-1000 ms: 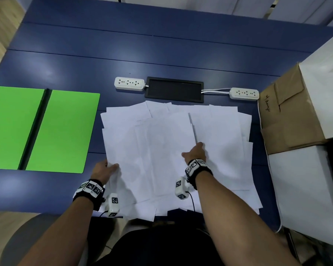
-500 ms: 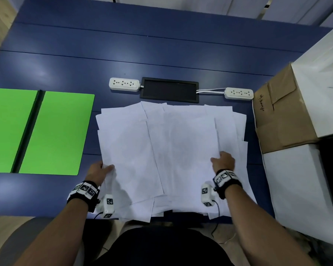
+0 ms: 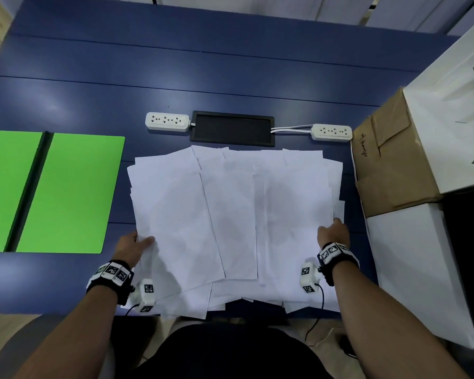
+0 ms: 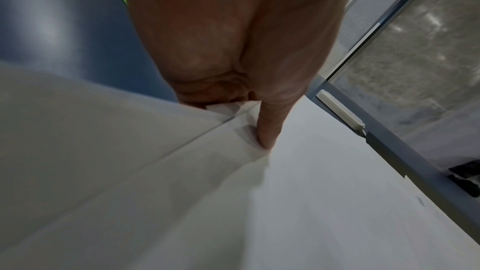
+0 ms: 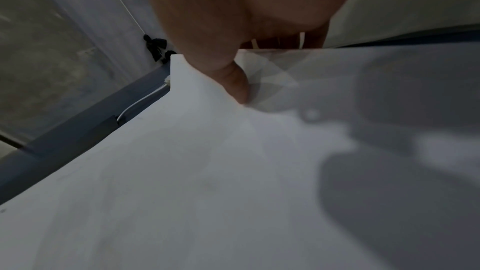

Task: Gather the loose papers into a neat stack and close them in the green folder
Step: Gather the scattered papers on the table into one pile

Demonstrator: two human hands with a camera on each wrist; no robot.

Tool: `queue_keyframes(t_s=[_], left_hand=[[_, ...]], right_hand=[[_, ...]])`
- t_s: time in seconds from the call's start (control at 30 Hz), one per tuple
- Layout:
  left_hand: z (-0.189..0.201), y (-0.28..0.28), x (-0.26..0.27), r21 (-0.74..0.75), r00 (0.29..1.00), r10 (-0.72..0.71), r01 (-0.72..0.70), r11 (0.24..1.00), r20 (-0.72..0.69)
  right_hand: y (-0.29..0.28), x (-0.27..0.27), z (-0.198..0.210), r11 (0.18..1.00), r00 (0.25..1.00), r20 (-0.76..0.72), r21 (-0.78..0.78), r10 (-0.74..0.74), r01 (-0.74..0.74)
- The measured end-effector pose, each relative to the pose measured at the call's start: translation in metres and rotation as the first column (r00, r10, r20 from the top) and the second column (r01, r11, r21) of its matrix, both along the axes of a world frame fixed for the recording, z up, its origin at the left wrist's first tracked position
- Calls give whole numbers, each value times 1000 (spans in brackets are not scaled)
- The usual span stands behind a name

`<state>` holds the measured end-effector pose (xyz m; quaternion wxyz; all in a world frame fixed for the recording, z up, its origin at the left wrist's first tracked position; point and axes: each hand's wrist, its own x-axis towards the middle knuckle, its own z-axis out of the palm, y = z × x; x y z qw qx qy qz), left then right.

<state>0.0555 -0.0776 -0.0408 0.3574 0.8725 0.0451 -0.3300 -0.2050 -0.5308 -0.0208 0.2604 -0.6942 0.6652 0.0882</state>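
Several loose white papers (image 3: 230, 214) lie fanned and overlapping in the middle of the blue table (image 3: 203, 77), their near ends overhanging its front edge. The green folder (image 3: 71, 192) lies open and flat to their left. My left hand (image 3: 137, 244) pinches the pile's left edge, with the thumb (image 4: 269, 130) on top of the papers (image 4: 285, 202) and the fingers tucked beneath. My right hand (image 3: 333, 233) holds the right edge the same way: its thumb (image 5: 236, 83) presses on the papers (image 5: 182, 171), and the fingers show dimly through the sheet.
Two white power strips (image 3: 167, 121) (image 3: 331, 132) flank a black cable hatch (image 3: 231, 131) just behind the papers. A brown cardboard box (image 3: 389, 160) and white boxes (image 3: 411, 269) stand close along the right side. Bare blue table stretches beyond the strips.
My right hand has slid from the middle of the pile to its right edge and taken hold there, carrying a top sheet rightward. The left hand has stayed at the left edge.
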Motion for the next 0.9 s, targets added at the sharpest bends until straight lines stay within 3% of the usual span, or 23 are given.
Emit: queue_keyframes(t_s=[0.27,0.47,0.67,0.8,0.9], left_hand=[[-4,1,1,6,1000,25,-25,1000,1],[3,4,0,-16,1000,23,-23,1000,10],[4,7,1,-27,999,-40,40,999,7],[8,10,3,-53,996,-80,78,996,-32],[9,12,3,-73,994,-105,102,992,-39]], right_hand=[[5,5,3,995,980,175,53,-93,85],[-1,2,31,994,967,230,-1,108,-111],[14,5,131,956,855,456,-256,249,-142],[29,25,154,977,720,661,-130,211,-168],[54,53,132,968,729,648,-58,221,-242]])
